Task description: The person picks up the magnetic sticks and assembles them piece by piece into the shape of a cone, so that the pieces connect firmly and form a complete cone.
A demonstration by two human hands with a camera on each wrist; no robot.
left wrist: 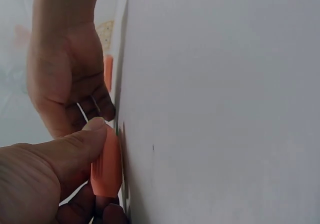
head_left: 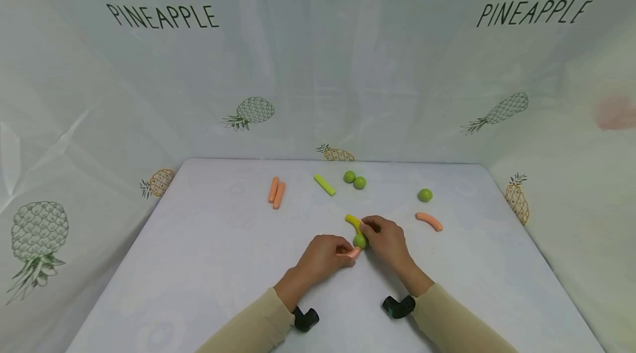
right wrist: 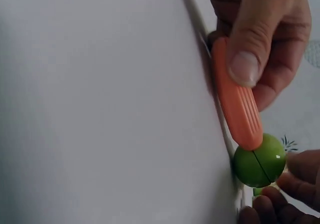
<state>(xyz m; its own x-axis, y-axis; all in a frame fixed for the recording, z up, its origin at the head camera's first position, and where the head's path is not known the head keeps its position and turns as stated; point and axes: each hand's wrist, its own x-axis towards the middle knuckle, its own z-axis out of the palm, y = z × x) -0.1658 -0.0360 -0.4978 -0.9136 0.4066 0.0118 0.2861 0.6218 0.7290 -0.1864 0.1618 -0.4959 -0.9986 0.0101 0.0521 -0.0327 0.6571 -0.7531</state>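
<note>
Right between the two hands sits a small glossy green plastic ball (right wrist: 259,160) with a seam across it, resting on the white worktop (head_left: 208,264); a short ribbed orange plastic sausage-shaped piece (right wrist: 235,101) touches it at one tip. The left hand (head_left: 323,258) pinches that orange piece between thumb and curled fingers, the thumb pressed flat along its side as the left wrist view shows, and holds it down against the worktop. The right hand (head_left: 387,240) lies just beside the left one, almost touching it, with its fingertips (right wrist: 300,171) close against the far side of the green ball; its fingers also close around the near end of a curved yellow plastic banana-shaped piece (head_left: 353,222), which sticks out beyond the knuckles. Whether the right fingertips actually press the ball cannot be told. Just past the right hand, to its outer side, lies another curved orange plastic sausage (head_left: 429,221), and a bit farther out a single green ball (head_left: 424,195). Well beyond both hands, near the back edge of the worktop, rest a pair of green balls (head_left: 355,179) touching each other, a yellow-green plastic stick (head_left: 324,184) lying at a slant, and two straight orange sticks (head_left: 276,193) side by side. A pale curtain printed with pineapples (head_left: 253,111) surrounds the worktop on three sides.
</note>
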